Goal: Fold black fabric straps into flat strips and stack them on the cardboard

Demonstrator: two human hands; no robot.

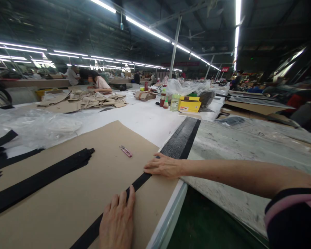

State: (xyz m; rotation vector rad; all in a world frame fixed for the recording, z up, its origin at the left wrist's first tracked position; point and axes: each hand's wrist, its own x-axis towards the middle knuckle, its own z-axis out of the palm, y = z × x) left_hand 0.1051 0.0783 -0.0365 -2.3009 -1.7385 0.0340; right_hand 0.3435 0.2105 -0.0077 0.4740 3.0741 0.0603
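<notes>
My left hand (118,221) lies flat, fingers together, on a narrow black fabric strip (141,181) that runs diagonally over a brown cardboard sheet (75,193). Further along the same strip my right hand (163,166) rests flat with fingers stretched out, pressing it where it meets a wider dark grey and black fabric band (181,138). Neither hand grips anything. A pink thread snipper (125,151) lies on the cardboard just beyond my right hand.
A second black strip (41,178) crosses the cardboard at left, near clear plastic sheeting (36,126). Further back are beige fabric pieces (85,100), bottles (163,98), a yellow box (189,103) and a seated person (100,84). The table edge (171,214) drops beside a grey marked table (235,152).
</notes>
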